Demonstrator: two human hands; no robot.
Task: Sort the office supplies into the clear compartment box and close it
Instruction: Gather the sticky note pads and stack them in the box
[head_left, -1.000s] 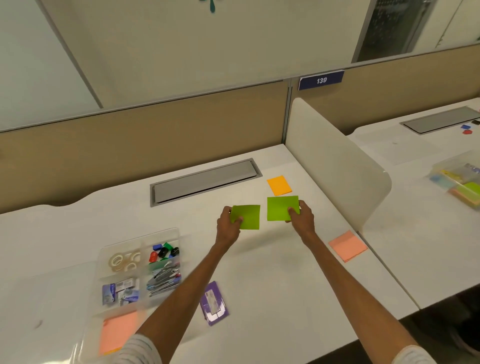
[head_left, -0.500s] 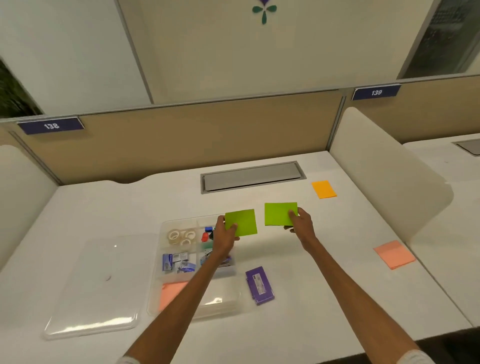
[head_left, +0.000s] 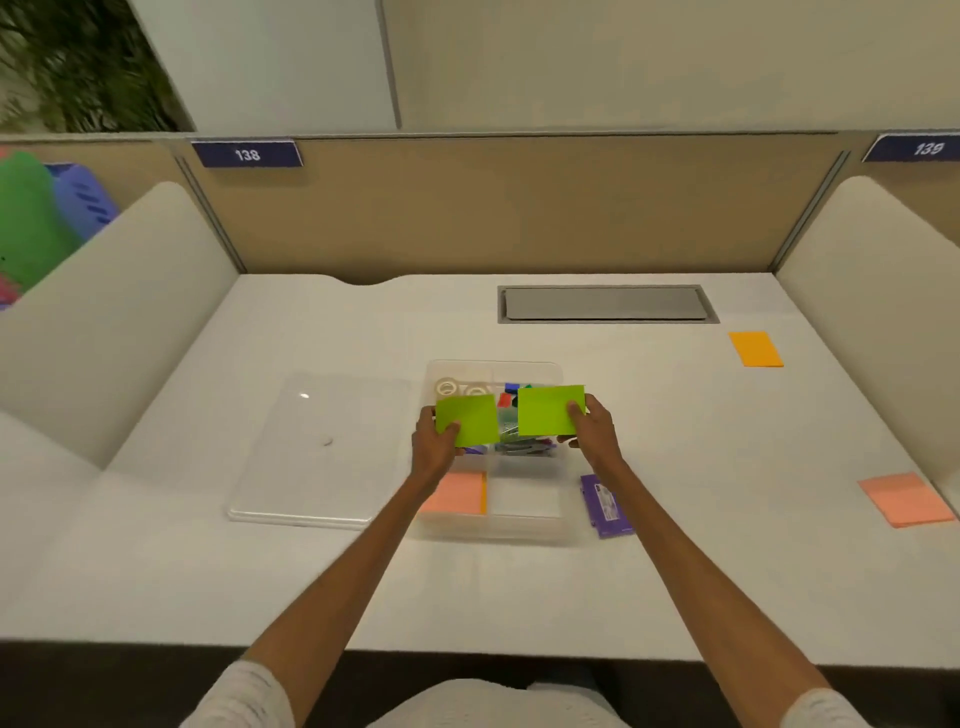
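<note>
The clear compartment box (head_left: 524, 527) sits open at the middle of the white desk. Tape rolls (head_left: 448, 387), coloured clips (head_left: 511, 393), metal clips and a salmon note pad (head_left: 460, 493) lie in its compartments. My left hand (head_left: 434, 447) pinches a green sticky-note pad (head_left: 467, 420) above the box's left side. My right hand (head_left: 592, 428) pinches a second green sticky-note pad (head_left: 549, 409) above the right side. The clear lid (head_left: 322, 452) lies flat to the left of the box.
A purple packet (head_left: 605, 505) lies right of the box. An orange note pad (head_left: 756, 349) and a salmon note pad (head_left: 906, 500) rest near the right divider. A grey cable hatch (head_left: 605, 304) is set into the desk's back. White dividers flank both sides.
Both hands carried the green pads leftwards from the right part of the desk to above the box. The view turned left, so the box is now centred.
</note>
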